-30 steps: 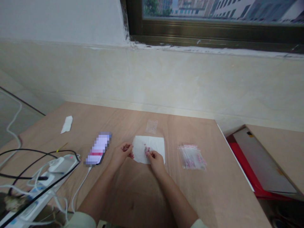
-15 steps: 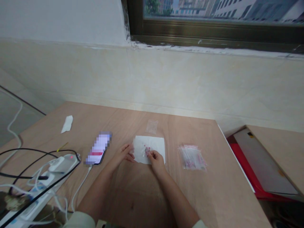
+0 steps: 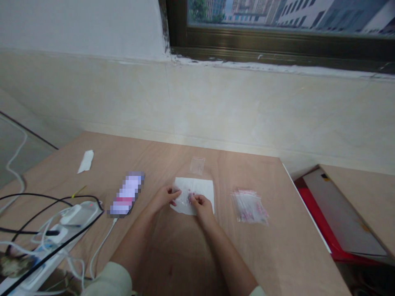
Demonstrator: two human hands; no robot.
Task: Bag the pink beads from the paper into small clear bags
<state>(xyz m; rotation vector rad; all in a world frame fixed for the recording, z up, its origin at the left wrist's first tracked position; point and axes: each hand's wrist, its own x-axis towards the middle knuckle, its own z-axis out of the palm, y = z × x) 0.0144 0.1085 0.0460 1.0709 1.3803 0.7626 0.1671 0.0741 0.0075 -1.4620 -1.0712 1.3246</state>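
In the head view, the left hand (image 3: pixel 165 196) has been moved in to the near-left edge of the white tissue (image 3: pixel 205 190), its fingers curled towards the right hand (image 3: pixel 202 204). A small pink item (image 3: pixel 191 197) appears pinched by the right hand, just above the tissue, which lies on the desk (image 3: pixel 148 158).

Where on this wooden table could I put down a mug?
Bare wood on the table lies between the plastic bag bundle and the right edge, and between the paper scrap and the small plastic bag. It is crowded front left, where cables tangle around the power strip beside the phone.
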